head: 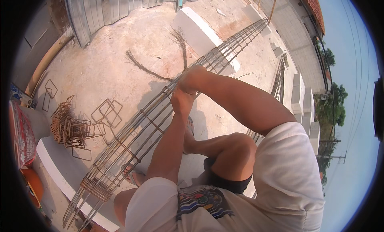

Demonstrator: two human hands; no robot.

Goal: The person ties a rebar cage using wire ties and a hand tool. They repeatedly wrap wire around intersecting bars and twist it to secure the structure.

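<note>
My right hand (192, 78) and my left hand (182, 100) meet at the near side of a long steel rebar cage (147, 119). My right hand is curled just above the left, and their fingers are mostly hidden. Two splayed lengths of thin binding wire (181, 46) run out from behind the hands, one upward and one to the left. Which hand grips the wire cannot be told. The cage has long bars with rectangular stirrups (147, 116) around them. More stirrups are bunched together (97, 188) near its lower left end.
White lightweight blocks (207, 37) lie beneath the cage's far part and at its near end. Loose stirrups (72, 127) are heaped on the concrete floor at left, by a red bucket (22, 136) and an orange hard hat (32, 184). Another rebar bundle (279, 79) lies at right.
</note>
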